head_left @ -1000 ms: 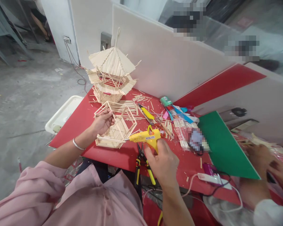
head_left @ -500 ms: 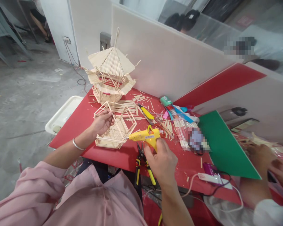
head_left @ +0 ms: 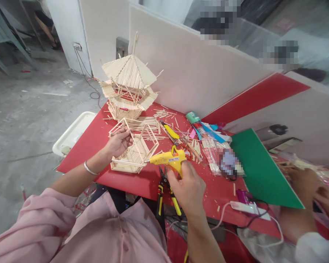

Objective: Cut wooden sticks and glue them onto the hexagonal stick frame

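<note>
My right hand [head_left: 186, 186] is wrapped round the grip of a yellow hot glue gun [head_left: 167, 158]. Its metal nozzle points left, at the right front corner of a six-sided frame of thin wooden sticks [head_left: 128, 157]. My left hand [head_left: 120, 141] pinches a slanting wooden stick [head_left: 137, 144] of that frame between thumb and fingers. The frame has a flat slatted base and thin upright pieces round its edge. Behind it stands a pagoda model [head_left: 131, 82] made of the same sticks, with tiered roofs.
Black-and-yellow pliers [head_left: 167, 190] lie at the front edge of the red table [head_left: 82, 157]. Yellow-handled cutters [head_left: 170, 131], loose sticks [head_left: 150, 122] and packaged sticks [head_left: 211, 149] lie behind. A green board [head_left: 263, 168] stands at right, beside another person's hands [head_left: 307, 182].
Almost nothing differs. My right hand and the glue gun have shifted very slightly left, while my left hand keeps its hold on the stick.
</note>
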Demonstrator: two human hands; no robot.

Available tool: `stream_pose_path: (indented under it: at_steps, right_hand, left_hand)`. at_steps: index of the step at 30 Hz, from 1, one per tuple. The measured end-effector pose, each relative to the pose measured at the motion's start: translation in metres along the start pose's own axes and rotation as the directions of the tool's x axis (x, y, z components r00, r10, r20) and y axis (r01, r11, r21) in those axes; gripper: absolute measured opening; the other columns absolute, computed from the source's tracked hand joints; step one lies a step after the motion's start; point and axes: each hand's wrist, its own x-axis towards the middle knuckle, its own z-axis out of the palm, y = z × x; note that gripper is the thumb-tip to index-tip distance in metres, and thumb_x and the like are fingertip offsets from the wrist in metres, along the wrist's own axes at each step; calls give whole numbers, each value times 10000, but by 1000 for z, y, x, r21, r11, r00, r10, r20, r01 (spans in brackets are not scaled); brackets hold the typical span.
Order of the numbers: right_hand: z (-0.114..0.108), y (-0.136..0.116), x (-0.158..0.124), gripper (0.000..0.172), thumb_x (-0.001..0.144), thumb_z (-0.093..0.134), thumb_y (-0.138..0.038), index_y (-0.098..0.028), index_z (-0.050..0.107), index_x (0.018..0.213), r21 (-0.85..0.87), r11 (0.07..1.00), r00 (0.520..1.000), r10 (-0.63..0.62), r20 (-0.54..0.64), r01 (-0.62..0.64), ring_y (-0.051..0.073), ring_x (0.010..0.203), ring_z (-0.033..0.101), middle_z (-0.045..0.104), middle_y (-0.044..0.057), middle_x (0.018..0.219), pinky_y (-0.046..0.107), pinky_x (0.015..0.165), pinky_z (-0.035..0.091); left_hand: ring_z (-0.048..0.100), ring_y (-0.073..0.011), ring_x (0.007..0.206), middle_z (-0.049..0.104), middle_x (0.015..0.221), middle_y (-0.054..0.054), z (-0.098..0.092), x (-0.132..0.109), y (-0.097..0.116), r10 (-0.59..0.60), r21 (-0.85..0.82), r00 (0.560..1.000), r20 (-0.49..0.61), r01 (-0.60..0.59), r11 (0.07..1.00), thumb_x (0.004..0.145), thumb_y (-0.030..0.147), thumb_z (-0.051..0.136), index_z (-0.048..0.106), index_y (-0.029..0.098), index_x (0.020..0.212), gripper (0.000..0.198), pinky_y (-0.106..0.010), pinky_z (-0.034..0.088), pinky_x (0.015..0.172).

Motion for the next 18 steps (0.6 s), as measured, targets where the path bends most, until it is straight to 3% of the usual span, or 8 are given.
stream_pose_path:
  at_steps: [8, 18]
  right_hand:
    - [3, 0, 0, 237, 890, 495, -393, -178, 590, 916, 16, 998, 998, 52, 27, -53, 173, 640, 555, 623, 36, 721, 257, 546, 295]
    - [5, 2, -1, 269, 897, 482, -436, -187, 584, 884, 16, 997, 996, 80, 24, -81, 171, 604, 534, 581, 20, 667, 261, 537, 289]
  left_hand:
    - [594, -63, 446, 659, 617, -17, 0, 0, 0, 3, 8, 1000, -6, -2, 1000, 942, 59, 485, 597, 110, 806, 184, -132, 502, 439]
    - [597, -68, 451, 658, 621, -23, -1, 0, -1, 14, 15, 1000, 4, -14, 1000, 935, 73, 517, 604, 107, 811, 155, -136, 506, 447]
